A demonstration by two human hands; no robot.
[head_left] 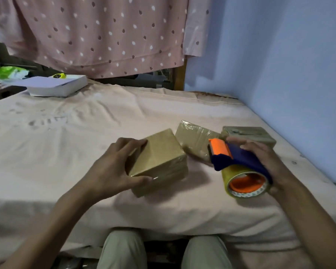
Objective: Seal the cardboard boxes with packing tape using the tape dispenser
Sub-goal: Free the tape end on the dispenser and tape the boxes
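Near box (pixel 159 162): on bed (pixel 85 136), centre; left hand (pixel 113 167) fingers clamped across its corner.
Tape dispenser (pixel 239 164): right of near box, right hand (pixel 264 160) fingers wrapped round it, raised.
Advice: steady box, land roller on seam, pull straight.

I see glossy tape over the matt cardboard box (pixel 159 162), beside it a smooth plastic dispenser (pixel 239 162), on creased cloth (pixel 85 133).

Three boxes (pixel 159 160) on bed (pixel 85 133); dispenser (pixel 239 162) right
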